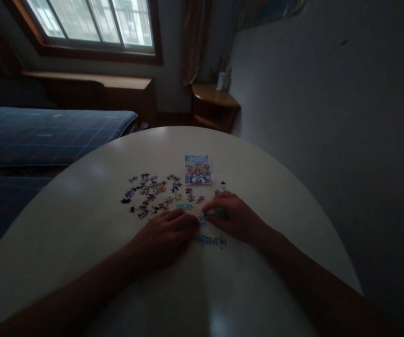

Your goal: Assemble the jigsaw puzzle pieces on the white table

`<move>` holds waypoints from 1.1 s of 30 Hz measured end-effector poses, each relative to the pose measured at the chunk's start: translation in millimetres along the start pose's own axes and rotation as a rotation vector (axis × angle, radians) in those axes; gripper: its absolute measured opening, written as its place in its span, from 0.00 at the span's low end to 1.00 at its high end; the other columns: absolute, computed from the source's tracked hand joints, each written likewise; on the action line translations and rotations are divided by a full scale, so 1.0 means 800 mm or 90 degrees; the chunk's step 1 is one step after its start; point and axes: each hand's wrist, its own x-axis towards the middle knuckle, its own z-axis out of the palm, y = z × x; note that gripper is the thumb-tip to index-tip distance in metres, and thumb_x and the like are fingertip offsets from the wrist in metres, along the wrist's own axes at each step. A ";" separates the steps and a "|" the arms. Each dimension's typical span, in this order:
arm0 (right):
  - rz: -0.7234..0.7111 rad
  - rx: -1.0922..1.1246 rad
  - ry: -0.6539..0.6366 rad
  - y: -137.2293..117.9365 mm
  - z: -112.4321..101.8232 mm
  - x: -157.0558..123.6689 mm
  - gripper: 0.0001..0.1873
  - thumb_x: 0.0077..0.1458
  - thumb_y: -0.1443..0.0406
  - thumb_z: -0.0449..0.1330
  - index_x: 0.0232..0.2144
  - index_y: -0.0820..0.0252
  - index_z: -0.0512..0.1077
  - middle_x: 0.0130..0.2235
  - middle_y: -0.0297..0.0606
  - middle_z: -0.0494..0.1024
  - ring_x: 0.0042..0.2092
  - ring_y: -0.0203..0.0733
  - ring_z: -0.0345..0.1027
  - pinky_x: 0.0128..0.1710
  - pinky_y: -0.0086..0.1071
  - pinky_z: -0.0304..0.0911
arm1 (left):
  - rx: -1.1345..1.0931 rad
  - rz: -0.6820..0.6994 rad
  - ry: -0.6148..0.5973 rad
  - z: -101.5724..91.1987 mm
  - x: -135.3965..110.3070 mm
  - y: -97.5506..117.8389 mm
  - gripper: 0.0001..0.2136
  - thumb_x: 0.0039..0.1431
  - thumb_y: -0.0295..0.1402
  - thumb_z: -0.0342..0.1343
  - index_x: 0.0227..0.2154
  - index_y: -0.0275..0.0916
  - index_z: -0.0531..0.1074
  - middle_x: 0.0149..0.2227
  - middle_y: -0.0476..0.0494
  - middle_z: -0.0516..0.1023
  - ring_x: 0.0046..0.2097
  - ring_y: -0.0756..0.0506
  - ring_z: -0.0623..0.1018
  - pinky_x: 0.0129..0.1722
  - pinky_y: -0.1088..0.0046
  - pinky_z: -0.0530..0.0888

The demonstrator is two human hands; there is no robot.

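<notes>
Between my two hands lies a small light-blue cluster of puzzle pieces [202, 218] on the table. My right hand [235, 215] pinches a puzzle piece there with thumb and index finger; its outline is partly hidden. From the other side, my left hand [173, 231], fingers bent and pressed together, holds the left edge of the cluster. Just below lies a joined blue strip of puzzle pieces [207, 240], its left end close to my left hand. A light-blue joined section [185, 206] rests above my left fingers. Loose pieces [222, 192] lie behind my right hand.
Many loose dark and coloured puzzle pieces [152, 189] are spread at the left-centre of the round white table [92, 224]. A printed picture packet [198, 169] lies behind them. A plaid mattress [47, 135] is at left, a corner shelf [214, 96] beyond, a wall at right.
</notes>
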 end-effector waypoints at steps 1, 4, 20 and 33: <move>-0.022 0.006 -0.006 0.001 0.000 0.000 0.06 0.55 0.67 0.65 0.37 0.53 0.77 0.39 0.35 0.82 0.45 0.41 0.74 0.53 0.41 0.60 | 0.000 -0.002 -0.004 0.001 -0.001 0.000 0.10 0.64 0.25 0.49 0.45 0.38 0.71 0.48 0.42 0.76 0.47 0.44 0.74 0.46 0.65 0.75; -0.061 0.009 -0.018 0.004 0.001 0.002 0.03 0.58 0.66 0.64 0.35 0.53 0.78 0.40 0.34 0.83 0.44 0.39 0.75 0.52 0.40 0.60 | 0.008 -0.009 -0.016 0.003 -0.002 -0.001 0.10 0.65 0.26 0.49 0.45 0.38 0.71 0.48 0.42 0.76 0.48 0.43 0.74 0.46 0.65 0.76; -0.018 -0.007 -0.013 -0.004 0.002 -0.002 0.22 0.55 0.70 0.61 0.53 0.55 0.70 0.46 0.38 0.81 0.51 0.42 0.71 0.56 0.41 0.57 | 0.012 -0.001 -0.009 0.000 0.000 0.001 0.09 0.64 0.24 0.49 0.44 0.38 0.70 0.48 0.41 0.75 0.47 0.43 0.74 0.44 0.66 0.75; -0.095 -0.151 -0.037 -0.006 0.001 0.001 0.16 0.59 0.69 0.58 0.48 0.56 0.75 0.41 0.40 0.79 0.46 0.44 0.68 0.51 0.41 0.57 | 0.027 -0.015 -0.009 0.000 0.001 0.001 0.09 0.64 0.25 0.49 0.44 0.38 0.71 0.48 0.42 0.76 0.47 0.42 0.74 0.44 0.64 0.76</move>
